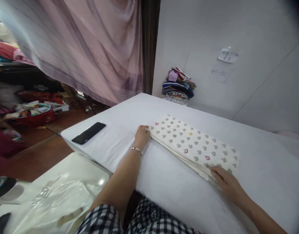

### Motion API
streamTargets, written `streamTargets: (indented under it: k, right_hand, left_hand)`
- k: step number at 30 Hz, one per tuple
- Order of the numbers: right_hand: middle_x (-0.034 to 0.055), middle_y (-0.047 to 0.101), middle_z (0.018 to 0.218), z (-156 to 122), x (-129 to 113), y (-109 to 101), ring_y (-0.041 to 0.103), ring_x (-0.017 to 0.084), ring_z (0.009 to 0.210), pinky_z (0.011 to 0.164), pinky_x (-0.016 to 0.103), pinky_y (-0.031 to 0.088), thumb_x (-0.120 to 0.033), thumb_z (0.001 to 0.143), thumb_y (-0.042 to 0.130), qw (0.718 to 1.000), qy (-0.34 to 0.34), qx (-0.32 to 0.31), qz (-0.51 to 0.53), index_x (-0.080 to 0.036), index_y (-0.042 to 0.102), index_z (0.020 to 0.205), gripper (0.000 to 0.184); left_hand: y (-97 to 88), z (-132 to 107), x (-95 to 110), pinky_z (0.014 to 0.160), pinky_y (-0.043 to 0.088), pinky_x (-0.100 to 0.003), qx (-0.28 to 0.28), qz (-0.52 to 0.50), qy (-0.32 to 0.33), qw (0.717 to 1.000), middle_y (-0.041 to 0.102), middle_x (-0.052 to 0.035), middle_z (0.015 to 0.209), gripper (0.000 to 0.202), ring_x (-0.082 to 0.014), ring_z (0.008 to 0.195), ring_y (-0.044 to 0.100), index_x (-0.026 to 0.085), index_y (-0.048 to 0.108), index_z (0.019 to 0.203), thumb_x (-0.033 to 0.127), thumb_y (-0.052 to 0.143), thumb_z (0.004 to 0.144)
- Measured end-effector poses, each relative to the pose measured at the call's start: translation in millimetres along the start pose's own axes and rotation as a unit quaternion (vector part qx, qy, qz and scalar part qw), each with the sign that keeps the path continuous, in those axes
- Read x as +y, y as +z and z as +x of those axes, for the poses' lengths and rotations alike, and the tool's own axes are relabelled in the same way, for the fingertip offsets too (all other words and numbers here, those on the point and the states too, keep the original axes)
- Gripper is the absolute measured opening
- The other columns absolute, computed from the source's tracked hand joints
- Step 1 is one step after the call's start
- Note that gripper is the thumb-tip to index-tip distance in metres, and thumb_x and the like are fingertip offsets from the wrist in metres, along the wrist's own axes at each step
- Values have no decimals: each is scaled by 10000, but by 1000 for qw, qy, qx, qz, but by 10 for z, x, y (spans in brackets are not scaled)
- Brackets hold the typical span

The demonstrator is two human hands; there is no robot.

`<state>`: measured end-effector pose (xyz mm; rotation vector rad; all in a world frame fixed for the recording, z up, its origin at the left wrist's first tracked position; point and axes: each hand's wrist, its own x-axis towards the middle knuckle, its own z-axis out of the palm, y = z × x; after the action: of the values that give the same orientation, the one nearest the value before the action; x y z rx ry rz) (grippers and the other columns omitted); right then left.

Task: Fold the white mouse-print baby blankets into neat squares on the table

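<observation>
- The folded cloth [194, 144], cream with small prints, lies flat in the middle of the desk [168, 182].
- Left hand [142, 136]: fingers curled, grasping its far-left corner.
- Right hand [226, 182]: fingers released, lying flat on its near-right edge.
- A black phone [89, 132] lies at the left; stacked clothes [178, 86] sit at the far edge.

Folded cloth [193, 143]: cream, printed with small grey shapes, a few in red, green and yellow. Several layers, lying flat as a long rectangle. Far end touches the left hand [142, 136] fingers. Near corner sits under the right hand [226, 183] fingertips.
</observation>
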<state>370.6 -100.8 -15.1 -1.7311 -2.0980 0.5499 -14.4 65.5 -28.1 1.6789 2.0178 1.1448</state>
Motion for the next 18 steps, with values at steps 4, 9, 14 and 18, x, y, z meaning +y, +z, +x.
streamTargets:
  k: [4, 9, 14, 18]
  right_hand:
    - [24, 645, 896, 32, 39, 3, 611, 188, 798, 678, 300, 498, -423, 902, 356, 1000, -6, 15, 25, -259, 574, 911, 273]
    - [19, 650, 831, 70, -16, -43, 595, 187, 756, 659, 301, 488, -421, 892, 366, 999, 22, 18, 40, -244, 597, 897, 291]
    - [10, 641, 815, 85, -69, -87, 582, 185, 770, 694, 307, 472, -417, 886, 364, 997, 48, 1, 59, -240, 599, 886, 295]
    - [13, 639, 822, 85, -93, -114, 575, 185, 778, 710, 309, 464, -408, 880, 367, 996, 54, 2, 70, -230, 598, 885, 291]
  left_hand:
    - [-11, -66, 81, 947, 372, -409, 31, 14, 121, 992, 585, -74, 1109, 194, -255, 1108, 474, 228, 662, 930, 237, 567, 762]
    - [81, -357, 394, 923, 373, -368, -77, -40, 372, 924, 627, -48, 1024, 164, -192, 1037, 519, 240, 657, 889, 351, 620, 774]
    - [191, -644, 651, 928, 358, -367, -196, -20, 504, 841, 613, -46, 1067, 221, -196, 1077, 490, 230, 618, 958, 358, 616, 778]
    - [225, -718, 724, 907, 374, -364, -212, -12, 520, 827, 590, -59, 1072, 166, -190, 1058, 491, 205, 577, 942, 280, 589, 794]
